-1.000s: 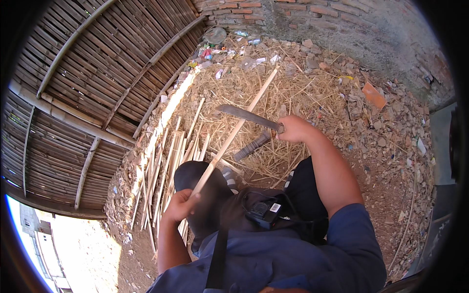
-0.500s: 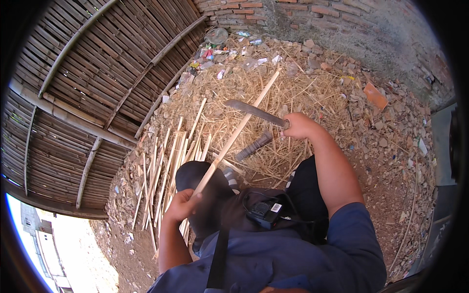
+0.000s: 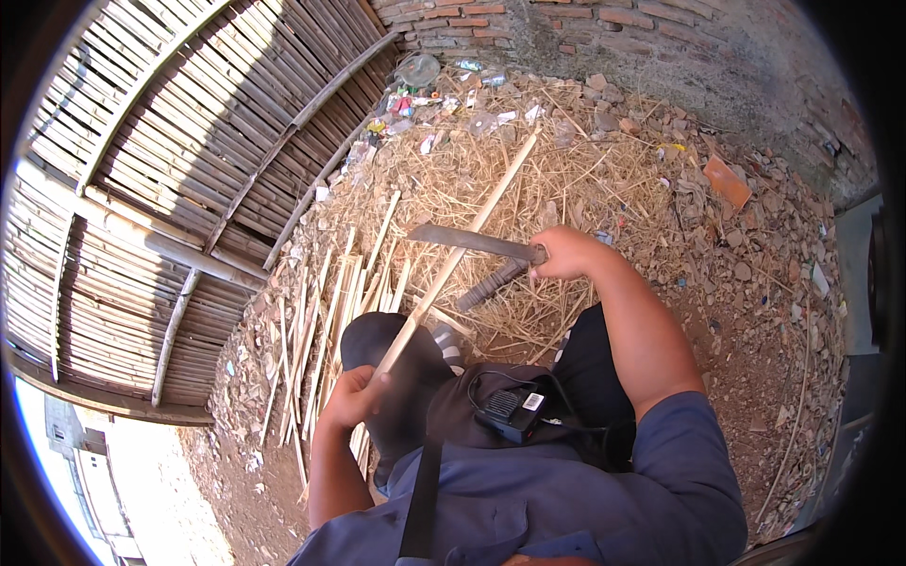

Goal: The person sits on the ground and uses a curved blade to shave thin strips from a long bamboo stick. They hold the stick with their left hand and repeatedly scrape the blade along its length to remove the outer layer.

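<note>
My left hand (image 3: 353,396) is closed around the near end of a long, pale bamboo strip (image 3: 498,196). The strip slants over my left knee, away and to the right. In my right hand (image 3: 566,253) is the handle of a machete (image 3: 472,240), its dark blade pointing left. That blade crosses the strip around its middle; whether the edge touches it I cannot tell. Just below the right hand lies a ridged, brownish, rod-like piece (image 3: 493,285) on the shavings. Several cut bamboo strips (image 3: 319,335) lie in a loose pile beside my left leg.
Straw-like shavings (image 3: 585,179) and rubble cover the ground ahead. A bamboo-slat wall (image 3: 189,170) stands at left, a brick wall (image 3: 642,42) at the back. Litter (image 3: 406,102) lies in the far corner. A black device (image 3: 514,413) with a cable rests on my lap.
My right hand and the machete have moved left and nearer to me, the blade sliding down along the strip. My left hand stays put. More sunlight falls on the slat wall.
</note>
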`<state>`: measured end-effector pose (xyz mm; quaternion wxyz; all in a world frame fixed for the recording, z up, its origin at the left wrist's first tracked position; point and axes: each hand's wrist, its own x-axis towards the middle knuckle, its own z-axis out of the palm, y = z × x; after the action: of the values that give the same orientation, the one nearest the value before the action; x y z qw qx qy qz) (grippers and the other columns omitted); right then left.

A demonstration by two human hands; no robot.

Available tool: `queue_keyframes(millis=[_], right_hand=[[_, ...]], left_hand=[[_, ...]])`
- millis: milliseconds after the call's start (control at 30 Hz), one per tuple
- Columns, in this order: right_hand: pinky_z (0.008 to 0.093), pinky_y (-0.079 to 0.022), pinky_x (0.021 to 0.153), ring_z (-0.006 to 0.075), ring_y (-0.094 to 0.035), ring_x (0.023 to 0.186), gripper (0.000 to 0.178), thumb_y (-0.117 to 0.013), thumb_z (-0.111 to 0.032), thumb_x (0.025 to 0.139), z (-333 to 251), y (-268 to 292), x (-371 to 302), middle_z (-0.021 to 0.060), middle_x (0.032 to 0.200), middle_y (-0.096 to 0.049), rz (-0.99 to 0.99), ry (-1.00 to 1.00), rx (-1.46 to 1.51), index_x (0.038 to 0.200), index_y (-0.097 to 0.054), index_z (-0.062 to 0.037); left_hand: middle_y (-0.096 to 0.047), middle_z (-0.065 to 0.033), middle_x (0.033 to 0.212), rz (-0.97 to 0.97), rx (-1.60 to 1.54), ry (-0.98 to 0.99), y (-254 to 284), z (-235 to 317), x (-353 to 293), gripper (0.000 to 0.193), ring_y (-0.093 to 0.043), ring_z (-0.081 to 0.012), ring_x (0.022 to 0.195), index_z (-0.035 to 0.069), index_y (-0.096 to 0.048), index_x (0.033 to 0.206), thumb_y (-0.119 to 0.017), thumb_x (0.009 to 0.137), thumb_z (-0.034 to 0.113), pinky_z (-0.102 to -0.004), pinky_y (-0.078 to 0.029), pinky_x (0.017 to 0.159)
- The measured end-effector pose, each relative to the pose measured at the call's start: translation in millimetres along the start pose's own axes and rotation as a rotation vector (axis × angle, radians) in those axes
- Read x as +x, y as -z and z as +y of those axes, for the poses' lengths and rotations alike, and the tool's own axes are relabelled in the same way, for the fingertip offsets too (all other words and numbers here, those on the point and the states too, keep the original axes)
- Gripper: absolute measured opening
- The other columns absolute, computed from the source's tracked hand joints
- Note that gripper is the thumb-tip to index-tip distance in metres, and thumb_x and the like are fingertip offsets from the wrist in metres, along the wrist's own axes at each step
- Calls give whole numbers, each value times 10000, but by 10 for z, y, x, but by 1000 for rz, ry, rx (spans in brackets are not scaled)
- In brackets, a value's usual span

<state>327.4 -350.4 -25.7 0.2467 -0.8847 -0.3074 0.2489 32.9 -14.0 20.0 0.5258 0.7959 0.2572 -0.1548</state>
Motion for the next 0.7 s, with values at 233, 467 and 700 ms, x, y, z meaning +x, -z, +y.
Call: queue_keyframes(millis=[233,467,700], right_hand=[[417,-526,805,293,-688,929,387,-777,-265,799,95,-19,15,145,975,-710,33,-1,-2,1131,-699,-83],[430,-523,781,292,-690,901,344,-775,-274,805,21,-20,28,155,940,-706,54,47,-52,1062,-695,-60],[422,-514,727,305,-683,836,391,-794,-322,809,251,159,-5,167,876,-685,189,-153,86,1045,-676,-34]], left_hand=[[-593,20,642,-11,-15,-6,2,12,1,325,-513,-54,531,65,-635,834,-658,970,359,-216,-389,489],[-596,17,637,-17,-22,-9,30,-45,9,323,-520,-54,515,64,-627,826,-649,977,349,-214,-385,467],[-586,18,617,-11,-66,-34,2,-100,30,298,-509,-54,492,65,-618,833,-641,987,319,-212,-376,451]])
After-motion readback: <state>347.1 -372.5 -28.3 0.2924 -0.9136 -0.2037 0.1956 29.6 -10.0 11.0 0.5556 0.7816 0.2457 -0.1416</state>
